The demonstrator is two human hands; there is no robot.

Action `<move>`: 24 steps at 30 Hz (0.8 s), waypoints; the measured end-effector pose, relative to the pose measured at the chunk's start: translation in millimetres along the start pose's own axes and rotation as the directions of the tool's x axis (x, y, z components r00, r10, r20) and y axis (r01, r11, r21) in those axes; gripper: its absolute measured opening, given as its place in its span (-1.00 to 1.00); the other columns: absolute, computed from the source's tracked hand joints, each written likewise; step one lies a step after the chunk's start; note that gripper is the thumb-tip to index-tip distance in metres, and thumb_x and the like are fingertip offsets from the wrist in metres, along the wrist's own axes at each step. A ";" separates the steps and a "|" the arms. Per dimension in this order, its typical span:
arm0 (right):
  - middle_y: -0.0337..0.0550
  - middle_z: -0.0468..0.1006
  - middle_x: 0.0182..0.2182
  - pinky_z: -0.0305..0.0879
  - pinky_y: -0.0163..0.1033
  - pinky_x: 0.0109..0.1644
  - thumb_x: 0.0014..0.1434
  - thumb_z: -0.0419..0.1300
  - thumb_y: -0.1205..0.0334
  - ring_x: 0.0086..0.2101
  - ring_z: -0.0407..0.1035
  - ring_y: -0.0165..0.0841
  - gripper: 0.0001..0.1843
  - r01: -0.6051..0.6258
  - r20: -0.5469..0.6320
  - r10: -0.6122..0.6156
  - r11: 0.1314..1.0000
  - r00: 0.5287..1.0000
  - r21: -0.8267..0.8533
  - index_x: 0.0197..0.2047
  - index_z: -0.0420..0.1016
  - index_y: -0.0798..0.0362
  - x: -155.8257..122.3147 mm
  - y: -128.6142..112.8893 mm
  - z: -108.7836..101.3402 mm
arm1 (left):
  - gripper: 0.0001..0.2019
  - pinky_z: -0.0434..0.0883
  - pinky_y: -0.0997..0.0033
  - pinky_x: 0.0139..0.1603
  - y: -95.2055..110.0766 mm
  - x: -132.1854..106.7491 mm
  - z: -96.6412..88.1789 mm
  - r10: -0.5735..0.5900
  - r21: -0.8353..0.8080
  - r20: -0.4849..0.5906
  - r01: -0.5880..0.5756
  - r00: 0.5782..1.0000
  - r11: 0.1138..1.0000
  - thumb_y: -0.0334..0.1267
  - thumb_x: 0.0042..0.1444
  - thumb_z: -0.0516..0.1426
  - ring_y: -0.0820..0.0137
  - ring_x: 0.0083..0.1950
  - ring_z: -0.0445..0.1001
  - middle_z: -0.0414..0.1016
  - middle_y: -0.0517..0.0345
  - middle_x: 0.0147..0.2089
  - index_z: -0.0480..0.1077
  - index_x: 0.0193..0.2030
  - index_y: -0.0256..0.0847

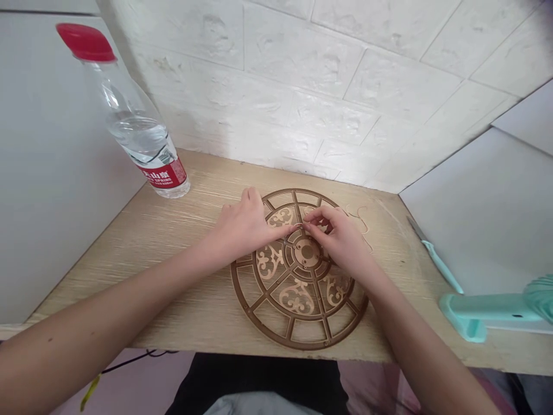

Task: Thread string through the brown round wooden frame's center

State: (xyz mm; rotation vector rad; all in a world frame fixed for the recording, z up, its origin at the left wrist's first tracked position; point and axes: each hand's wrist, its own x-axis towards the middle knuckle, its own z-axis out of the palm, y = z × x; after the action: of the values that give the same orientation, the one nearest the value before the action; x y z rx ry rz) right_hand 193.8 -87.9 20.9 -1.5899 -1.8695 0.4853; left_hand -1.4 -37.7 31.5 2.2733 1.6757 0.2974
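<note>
Right hand (339, 237) pinches thin strand (298, 225); left hand (242, 226) beside it, can't tell grip. Brown wheel (301, 253) flat on desk (194, 323), presumably freeing both.

The black cloth lower clothing (259, 374) looks matte, with rounded pale grey fabric (259, 406) over its near middle. The left hand (242, 225), right hand (334, 233) and slender forearms (147, 291) are bare; left of the clothing, one forearm bears small dark spots (50, 339).

Your pale wood-grain tabletop (147, 236), closed in on 3 sides, white brick-patterned wall (276, 98) at the far edge, plain left panel (56, 173), plain right panel (488, 225), soft light before you
</note>
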 end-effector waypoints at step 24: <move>-0.03 0.45 -0.11 0.19 0.01 0.00 0.19 0.14 0.00 -0.05 0.28 -0.12 -0.72 -0.116 -0.104 0.104 0.986 0.989 -0.123 -0.14 0.40 0.00 4.3 12.4 -23.7 | -0.08 0.37 0.10 -0.12 -3.3 4.0 -5.2 -0.048 -0.039 0.018 0.049 0.999 0.998 0.53 -0.20 -0.04 -0.06 0.01 0.41 0.32 -0.24 0.08 0.13 0.06 -0.26</move>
State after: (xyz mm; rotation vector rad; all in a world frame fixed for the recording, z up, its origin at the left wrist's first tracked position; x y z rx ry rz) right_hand 218.5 -84.0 31.3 -1.7770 -1.7780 0.3333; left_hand -5.0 -32.4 35.0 2.1978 1.6985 0.2960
